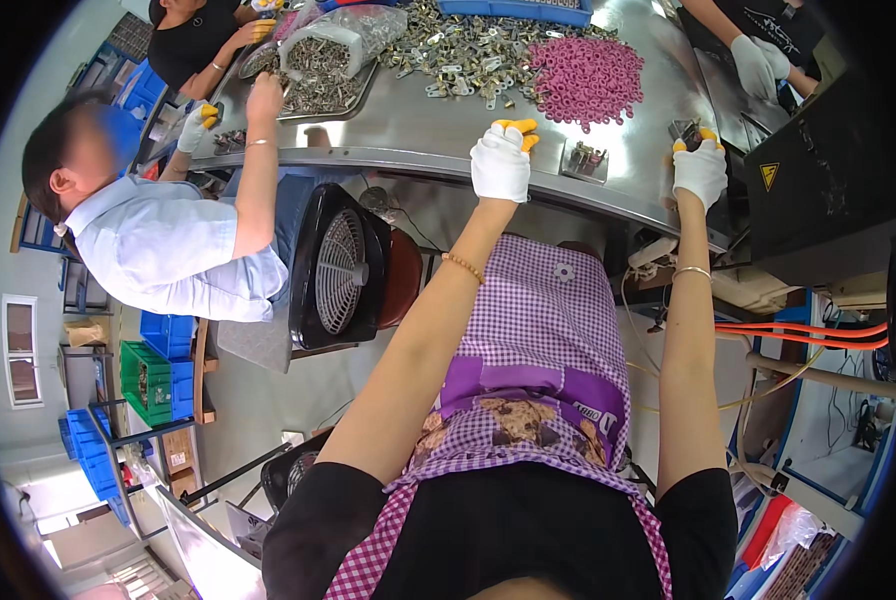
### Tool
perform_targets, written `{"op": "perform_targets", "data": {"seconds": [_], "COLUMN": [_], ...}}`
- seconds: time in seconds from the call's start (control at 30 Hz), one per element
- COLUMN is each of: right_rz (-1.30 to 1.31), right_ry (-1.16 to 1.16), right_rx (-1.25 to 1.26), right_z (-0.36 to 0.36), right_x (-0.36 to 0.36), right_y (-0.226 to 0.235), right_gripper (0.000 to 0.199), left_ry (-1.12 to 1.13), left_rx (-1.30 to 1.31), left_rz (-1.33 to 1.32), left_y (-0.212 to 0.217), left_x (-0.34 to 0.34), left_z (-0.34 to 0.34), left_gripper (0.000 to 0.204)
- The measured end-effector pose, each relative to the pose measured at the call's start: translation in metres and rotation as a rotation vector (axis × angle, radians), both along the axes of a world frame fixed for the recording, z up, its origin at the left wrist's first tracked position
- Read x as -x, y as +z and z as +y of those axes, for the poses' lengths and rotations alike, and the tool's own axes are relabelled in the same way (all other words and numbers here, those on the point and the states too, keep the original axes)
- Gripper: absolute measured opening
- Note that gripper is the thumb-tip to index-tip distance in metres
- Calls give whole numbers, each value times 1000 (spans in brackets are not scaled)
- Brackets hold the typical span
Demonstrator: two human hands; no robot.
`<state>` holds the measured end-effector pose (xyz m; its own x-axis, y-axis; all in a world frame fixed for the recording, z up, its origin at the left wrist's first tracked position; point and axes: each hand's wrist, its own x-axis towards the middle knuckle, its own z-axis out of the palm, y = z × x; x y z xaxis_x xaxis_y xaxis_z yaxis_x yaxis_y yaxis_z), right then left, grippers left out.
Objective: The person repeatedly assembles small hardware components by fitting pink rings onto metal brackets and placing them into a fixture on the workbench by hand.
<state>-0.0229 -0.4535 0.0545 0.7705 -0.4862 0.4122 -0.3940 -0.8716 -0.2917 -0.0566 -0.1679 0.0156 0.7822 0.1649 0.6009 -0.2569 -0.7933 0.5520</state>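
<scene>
Both of my hands wear white gloves with yellow fingertips and rest at the near edge of a steel table [418,125]. My left hand [501,160] is curled into a fist on the table edge; what is inside it is hidden. My right hand [700,168] pinches a small dark metal part [684,131] between its fingertips. Between the two hands a small metal fixture [585,160] stands on the table. Beyond it lies a heap of pink rings [588,65], and to their left a spread of small silvery metal parts [458,55].
A person in a light blue shirt [168,250] sits at my left and reaches to a tray of metal pieces [318,85]. Another person's gloved hands [758,60] work at the far right. A black fan [338,270] stands under the table, a black machine box [808,170] at right.
</scene>
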Motion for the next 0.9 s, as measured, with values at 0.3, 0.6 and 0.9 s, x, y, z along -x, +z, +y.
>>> {"op": "perform_targets", "data": {"seconds": [0.3,0.6,0.9], "right_rz": [-25,-29,47], "right_ry": [-9,-5,4], "right_rx": [-4,20,46], "right_z": [4,1,0], "right_x": [3,-1,2], "right_y": [3,2,6], "right_gripper": [40,39,42], "left_ry": [-41,136,82], "left_rx": [-41,-150,-143], "left_rz": [-22,-80,-129], "left_y": [-1,-5,0], "left_x": [-3,1,12], "left_z": [1,0,2], "left_gripper": [11,16,20]}}
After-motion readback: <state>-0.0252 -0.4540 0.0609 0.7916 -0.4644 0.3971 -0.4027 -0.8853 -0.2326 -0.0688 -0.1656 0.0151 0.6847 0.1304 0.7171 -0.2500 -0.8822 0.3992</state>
